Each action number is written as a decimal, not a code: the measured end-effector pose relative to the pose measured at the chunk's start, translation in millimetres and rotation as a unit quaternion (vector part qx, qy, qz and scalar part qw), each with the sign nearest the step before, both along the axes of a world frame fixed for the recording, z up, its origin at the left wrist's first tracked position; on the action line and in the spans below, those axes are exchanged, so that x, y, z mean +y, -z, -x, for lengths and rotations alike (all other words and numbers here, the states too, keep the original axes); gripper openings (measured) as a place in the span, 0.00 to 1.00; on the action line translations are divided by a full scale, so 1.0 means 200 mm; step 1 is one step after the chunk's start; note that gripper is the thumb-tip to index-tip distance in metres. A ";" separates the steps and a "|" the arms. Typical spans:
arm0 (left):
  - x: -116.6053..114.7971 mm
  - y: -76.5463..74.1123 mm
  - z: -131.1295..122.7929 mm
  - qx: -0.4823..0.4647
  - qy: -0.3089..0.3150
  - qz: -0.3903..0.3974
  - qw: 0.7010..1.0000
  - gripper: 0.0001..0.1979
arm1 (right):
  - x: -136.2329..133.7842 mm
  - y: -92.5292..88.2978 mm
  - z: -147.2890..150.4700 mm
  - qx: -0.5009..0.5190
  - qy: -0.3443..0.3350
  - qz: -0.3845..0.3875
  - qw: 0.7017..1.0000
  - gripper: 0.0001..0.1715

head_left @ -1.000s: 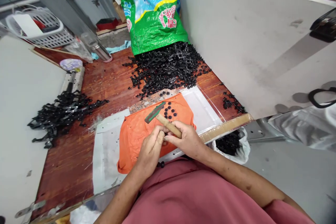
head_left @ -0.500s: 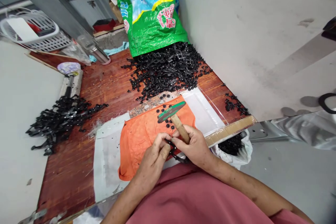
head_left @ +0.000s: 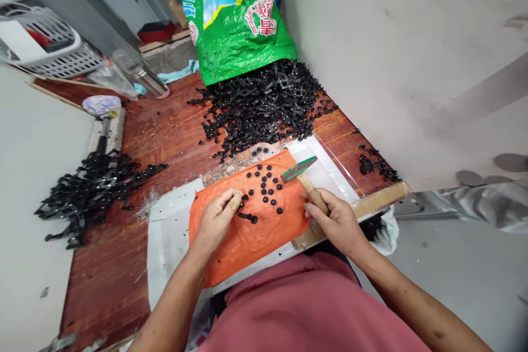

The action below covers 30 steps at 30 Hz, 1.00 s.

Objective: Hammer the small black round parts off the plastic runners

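My right hand point(head_left: 336, 223) grips the wooden handle of a small hammer point(head_left: 303, 175) whose green head points up and left over the orange cloth point(head_left: 251, 231). My left hand point(head_left: 216, 217) pinches a black plastic piece point(head_left: 247, 216) and holds it down on the cloth. Several small black round caps point(head_left: 266, 184) lie loose on the cloth between the two hands.
A big heap of black plastic strips point(head_left: 259, 107) spills from a green and blue sack point(head_left: 237, 16) at the back. Another black pile point(head_left: 91, 187) lies at the left. A white board point(head_left: 391, 66) walls the right side. A white basket point(head_left: 41, 47) sits far left.
My hands have parted: the left slid left with the black piece onto the cloth, the right swung the hammer to the right. The caps on the cloth are now uncovered.
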State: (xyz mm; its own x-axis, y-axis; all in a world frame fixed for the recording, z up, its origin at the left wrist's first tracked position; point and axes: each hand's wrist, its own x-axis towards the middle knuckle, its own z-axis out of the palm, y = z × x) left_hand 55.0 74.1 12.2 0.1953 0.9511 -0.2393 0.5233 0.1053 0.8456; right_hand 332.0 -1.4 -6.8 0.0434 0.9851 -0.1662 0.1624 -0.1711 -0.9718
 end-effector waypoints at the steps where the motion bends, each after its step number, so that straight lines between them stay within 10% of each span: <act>1: 0.01 0.00 -0.01 0.031 0.005 -0.016 0.999 0.17 | -0.01 0.02 -0.01 0.003 0.004 0.005 1.000 0.09; 16: 0.03 -0.01 -0.07 0.191 0.047 -0.100 0.975 0.16 | -0.01 0.09 -0.03 -0.032 -0.017 0.014 0.999 0.11; 30: 0.11 0.04 0.02 0.097 0.071 -0.008 0.993 0.12 | -0.01 0.03 -0.03 -0.128 -0.048 0.000 0.991 0.11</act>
State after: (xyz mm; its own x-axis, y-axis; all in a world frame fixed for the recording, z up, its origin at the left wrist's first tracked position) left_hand 50.4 96.1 4.5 0.2799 0.9210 -0.2709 0.6857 0.0057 0.7279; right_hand 337.3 -2.6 -13.0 -0.0106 0.9867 -0.1623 0.4189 -0.1430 -0.8967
